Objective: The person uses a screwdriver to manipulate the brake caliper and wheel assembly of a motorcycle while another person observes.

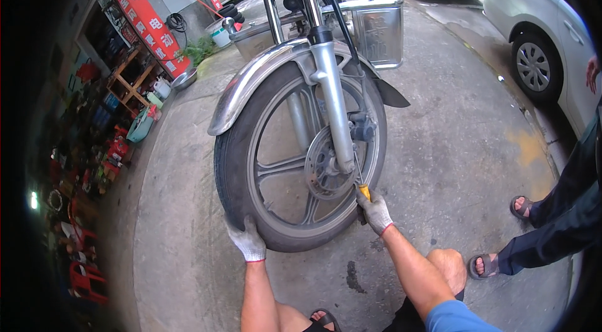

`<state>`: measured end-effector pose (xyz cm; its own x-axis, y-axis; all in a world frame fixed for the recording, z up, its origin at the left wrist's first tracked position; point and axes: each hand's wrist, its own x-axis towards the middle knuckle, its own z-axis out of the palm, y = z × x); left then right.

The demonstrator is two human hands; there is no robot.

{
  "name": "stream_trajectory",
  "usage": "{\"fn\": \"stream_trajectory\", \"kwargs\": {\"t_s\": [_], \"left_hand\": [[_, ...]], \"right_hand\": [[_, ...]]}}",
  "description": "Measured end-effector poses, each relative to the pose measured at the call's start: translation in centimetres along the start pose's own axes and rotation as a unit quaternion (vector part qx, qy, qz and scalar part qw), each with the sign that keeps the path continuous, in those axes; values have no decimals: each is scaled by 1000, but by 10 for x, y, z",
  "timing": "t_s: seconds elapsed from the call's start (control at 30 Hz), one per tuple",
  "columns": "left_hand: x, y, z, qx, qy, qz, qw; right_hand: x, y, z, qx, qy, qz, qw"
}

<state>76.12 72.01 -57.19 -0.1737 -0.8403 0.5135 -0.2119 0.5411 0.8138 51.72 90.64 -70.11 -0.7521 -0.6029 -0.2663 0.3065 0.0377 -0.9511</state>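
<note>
The tyre (233, 162) was braced under the flat, gloved left hand (247, 241) while the right hand (376, 211) gripped a yellow-handled screwdriver (362, 182) at the axle, where the tip could have slipped had the wheel (301, 162) turned.

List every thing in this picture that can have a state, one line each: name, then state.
Left hand: gloved, pressed flat on the tyre, holding nothing.
Right hand: gloved, closed on the screwdriver.
Screwdriver: yellow handle, shaft pointing up toward the axle beside the brake disc.
Front wheel: mounted in the fork, tyre on the concrete.
Front mudguard: chrome, fitted over the tyre.
White car: parked, doors shut.
Bystander's sandalled feet: standing on the pavement.
</note>
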Motion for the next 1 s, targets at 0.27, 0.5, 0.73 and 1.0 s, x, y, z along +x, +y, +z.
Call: {"fn": "stream_trajectory", "kwargs": {"t_s": [0.27,0.5,0.73,1.0], "left_hand": [[-1,-3,5,-31,13,-8,999],[-1,3,3,0,10,-5,1000],[-2,1,3,-16,3,11,1000],[-4,-9,2,-5,-24,9,1000]], "right_hand": [[2,8,13,26,17,-33,999],[-8,-5,3,107,-73,44,991],[-9,-18,-8,58,-99,120,986],[6,20,24,65,49,2,997]]}}
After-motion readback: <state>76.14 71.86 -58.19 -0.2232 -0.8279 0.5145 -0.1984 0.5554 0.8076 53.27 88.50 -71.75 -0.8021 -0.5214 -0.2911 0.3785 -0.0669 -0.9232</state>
